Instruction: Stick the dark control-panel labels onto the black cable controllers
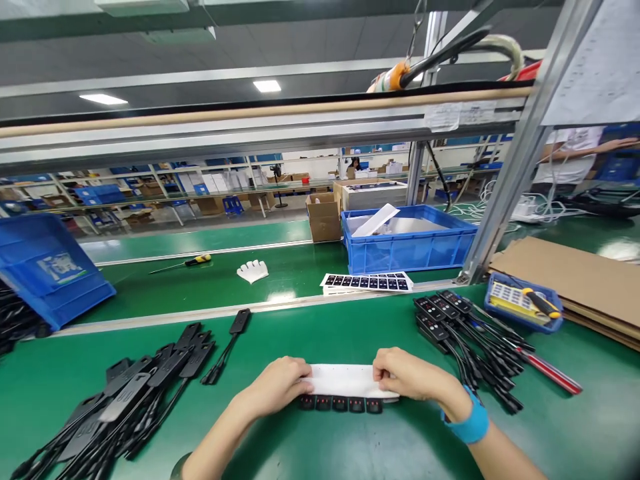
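In front of me, low over the green bench, is a white label sheet (343, 381) with a row of black stickers (340, 404) with red marks along its near edge. My left hand (284, 381) pinches the sheet's left end between thumb and fingers. At the other end, my right hand (407, 375) has its fingers closed on the sheet, and a blue band (469, 417) circles that wrist. To my left lies a pile of black cabled modules (150, 380), with one single module (241, 321) apart from it. Modules with labelled faces (440, 312) lie to my right.
More label sheets (367, 282) lie before a blue crate (410, 243). A white glove (253, 271) and a screwdriver (185, 263) rest farther back. A tilted blue bin (55, 267) stands left. Right are a small blue tray (525, 313), a red-silver tool (550, 372) and cardboard sheets (575, 280).
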Tool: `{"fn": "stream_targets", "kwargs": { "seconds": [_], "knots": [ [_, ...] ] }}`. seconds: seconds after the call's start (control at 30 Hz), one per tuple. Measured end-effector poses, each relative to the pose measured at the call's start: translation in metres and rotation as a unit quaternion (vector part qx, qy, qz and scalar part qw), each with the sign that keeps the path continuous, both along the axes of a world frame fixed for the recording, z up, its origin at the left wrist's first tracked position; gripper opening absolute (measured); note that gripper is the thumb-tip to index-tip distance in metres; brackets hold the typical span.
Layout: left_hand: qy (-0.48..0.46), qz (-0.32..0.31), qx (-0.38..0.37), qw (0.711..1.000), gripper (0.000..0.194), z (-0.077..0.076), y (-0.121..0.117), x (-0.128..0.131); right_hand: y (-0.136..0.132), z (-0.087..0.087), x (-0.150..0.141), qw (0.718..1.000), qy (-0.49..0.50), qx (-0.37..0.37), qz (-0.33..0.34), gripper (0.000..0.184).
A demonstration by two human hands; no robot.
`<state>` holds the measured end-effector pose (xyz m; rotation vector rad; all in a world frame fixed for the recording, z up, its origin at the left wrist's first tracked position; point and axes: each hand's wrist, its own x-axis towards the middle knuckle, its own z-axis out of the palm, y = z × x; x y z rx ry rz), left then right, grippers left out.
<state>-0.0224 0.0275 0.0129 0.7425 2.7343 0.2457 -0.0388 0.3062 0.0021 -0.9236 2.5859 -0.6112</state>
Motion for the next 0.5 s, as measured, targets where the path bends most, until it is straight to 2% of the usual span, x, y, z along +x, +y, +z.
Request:
{"fn": "stream_targets", "kwargs": {
  "seconds": [0.13, 0.2, 0.3, 0.37, 0.5],
  "knots": [
    [0.025, 0.056, -0.014, 0.998, 0.019, -0.002, -0.001, -0.002, 0.003, -0.004, -0.004, 1.000, 0.008, -0.003, -0.021, 0.022],
    [0.014, 0.059, -0.009, 0.998, 0.018, 0.000, -0.008, -0.003, 0.007, -0.004, -0.007, 1.000, 0.000, -0.007, -0.022, 0.018],
    [-0.030, 0.063, 0.047, 0.996, 0.013, 0.001, -0.028, -0.006, 0.018, -0.002, -0.010, 0.999, -0.018, -0.011, -0.028, 0.012],
    [-0.051, 0.099, 0.087, 0.990, 0.014, -0.001, -0.039, -0.007, 0.026, 0.000, -0.011, 0.999, -0.029, -0.013, -0.036, 0.012],
    [-0.081, 0.148, 0.107, 0.980, 0.025, -0.005, -0.050, -0.011, 0.032, -0.001, -0.012, 0.998, -0.046, -0.006, -0.049, 0.015]
  ]
}}
